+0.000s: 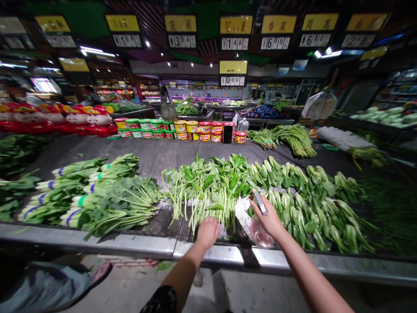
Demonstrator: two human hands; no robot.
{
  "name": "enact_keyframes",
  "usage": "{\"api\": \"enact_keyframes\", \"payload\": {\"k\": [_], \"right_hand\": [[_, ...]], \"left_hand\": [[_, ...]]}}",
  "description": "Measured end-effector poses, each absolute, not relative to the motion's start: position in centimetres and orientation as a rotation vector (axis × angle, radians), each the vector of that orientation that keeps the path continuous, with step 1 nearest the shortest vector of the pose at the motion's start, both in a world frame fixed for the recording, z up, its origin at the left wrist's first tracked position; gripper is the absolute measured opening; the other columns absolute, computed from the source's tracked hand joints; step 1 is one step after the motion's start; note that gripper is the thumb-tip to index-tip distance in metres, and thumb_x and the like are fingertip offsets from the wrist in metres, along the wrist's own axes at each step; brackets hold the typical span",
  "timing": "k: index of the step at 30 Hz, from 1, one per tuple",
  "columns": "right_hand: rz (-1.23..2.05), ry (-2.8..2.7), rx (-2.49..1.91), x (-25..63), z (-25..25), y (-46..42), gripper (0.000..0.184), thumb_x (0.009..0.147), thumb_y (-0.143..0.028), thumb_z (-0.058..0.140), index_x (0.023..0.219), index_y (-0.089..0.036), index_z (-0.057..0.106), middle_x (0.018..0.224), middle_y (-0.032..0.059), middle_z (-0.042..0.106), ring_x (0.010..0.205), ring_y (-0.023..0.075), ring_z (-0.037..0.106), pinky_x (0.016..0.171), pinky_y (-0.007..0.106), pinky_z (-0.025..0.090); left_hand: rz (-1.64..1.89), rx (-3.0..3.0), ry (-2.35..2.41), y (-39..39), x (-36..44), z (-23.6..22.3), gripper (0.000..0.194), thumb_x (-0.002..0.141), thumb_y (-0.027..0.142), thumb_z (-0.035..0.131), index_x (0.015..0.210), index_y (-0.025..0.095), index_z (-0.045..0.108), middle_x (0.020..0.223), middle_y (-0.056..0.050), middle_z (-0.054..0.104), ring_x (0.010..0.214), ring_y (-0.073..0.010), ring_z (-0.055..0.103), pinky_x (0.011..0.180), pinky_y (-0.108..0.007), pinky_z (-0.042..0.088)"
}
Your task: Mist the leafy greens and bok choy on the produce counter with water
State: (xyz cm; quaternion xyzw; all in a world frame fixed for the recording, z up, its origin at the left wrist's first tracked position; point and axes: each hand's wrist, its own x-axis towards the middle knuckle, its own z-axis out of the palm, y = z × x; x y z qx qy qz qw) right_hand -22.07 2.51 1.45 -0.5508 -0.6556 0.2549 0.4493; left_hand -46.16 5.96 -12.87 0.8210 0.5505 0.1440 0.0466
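Observation:
A spread bunch of water spinach (pixel 224 187) lies in the middle of the dark display shelf, its leaves at the back and its pale stems toward me. My left hand (pixel 208 231) is at the front ends of the stems, fingers curled over them; the fingertips are partly hidden. Just right of the bunch, my right hand (pixel 266 217) is closed round a clear, pinkish spray bottle (pixel 261 237) with a grey top. The bottle is held above a perforated metal patch, near the front row of bok choy (pixel 298 213).
Banded greens (pixel 70 187) and loose spinach (pixel 130 204) lie to the left. Several stacked tubs (pixel 182 129) and a dark phone (pixel 227 134) stand behind. Long green bundles (pixel 295 139) lie at back right. A metal rail (pixel 208 254) edges the front. Someone's leg (pixel 48 280) is at lower left.

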Motion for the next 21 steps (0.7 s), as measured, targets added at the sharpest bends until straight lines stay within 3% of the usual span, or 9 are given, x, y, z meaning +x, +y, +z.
{"api": "enact_keyframes", "payload": {"k": [11, 17, 21], "right_hand": [[0.627, -1.712, -1.549, -24.9, 0.9, 1.6, 0.039, 0.088, -0.051, 0.04, 0.105, -0.021, 0.057, 0.092, 0.007, 0.064, 0.086, 0.0226, 0.061, 0.077, 0.036, 0.046], [0.604, -1.71, -1.564, -26.0, 0.2, 1.9, 0.034, 0.088, -0.051, 0.039, 0.086, -0.021, 0.054, 0.079, 0.0043, 0.06, 0.074, 0.02, 0.059, 0.072, 0.035, 0.045], [0.639, -1.71, -1.56, -27.0, 0.7, 2.1, 0.037, 0.088, -0.053, 0.039, 0.092, -0.02, 0.056, 0.08, 0.0047, 0.06, 0.078, 0.0216, 0.06, 0.074, 0.036, 0.045]], "left_hand": [[0.411, 2.495, 1.693, 6.3, -50.6, -13.3, 0.032, 0.093, 0.028, 0.031, 0.094, 0.019, 0.062, 0.098, -0.008, 0.062, 0.098, -0.0225, 0.054, 0.091, -0.037, 0.04], [0.422, 2.463, 1.721, 5.8, -50.7, -13.7, 0.035, 0.094, 0.028, 0.028, 0.095, 0.019, 0.061, 0.098, -0.008, 0.061, 0.099, -0.022, 0.053, 0.093, -0.036, 0.04], [0.436, 2.431, 1.751, 5.7, -50.9, -13.8, 0.035, 0.094, 0.029, 0.028, 0.096, 0.019, 0.061, 0.099, -0.008, 0.062, 0.1, -0.0226, 0.053, 0.092, -0.036, 0.04]]}}
